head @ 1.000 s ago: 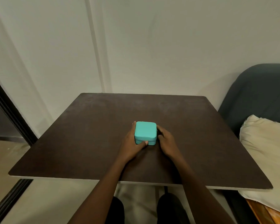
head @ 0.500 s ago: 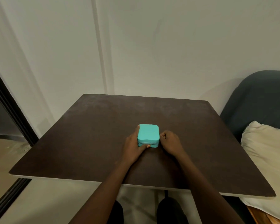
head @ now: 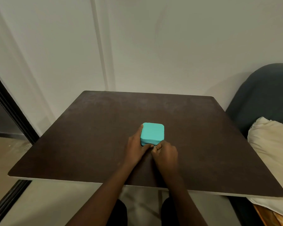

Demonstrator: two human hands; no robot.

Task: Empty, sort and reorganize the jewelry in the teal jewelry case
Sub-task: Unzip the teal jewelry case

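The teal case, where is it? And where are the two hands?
teal case (head: pixel 152 131), head view, middle of its closed lid.
left hand (head: pixel 136 148), head view, back of the hand.
right hand (head: pixel 166 152), head view, back of the hand.

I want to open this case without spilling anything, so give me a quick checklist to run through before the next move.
1. Teal jewelry case flat on the table: ok.
2. Left hand steadying the case's left side: ok.
3. Right hand pinched at the near front seam, on what looks like a small metal pull: ok.
4. Lid down: ok, seam looks closed.
5. Zipper fully undone: cannot tell.
6. Bare table around the case for sorting: ok.
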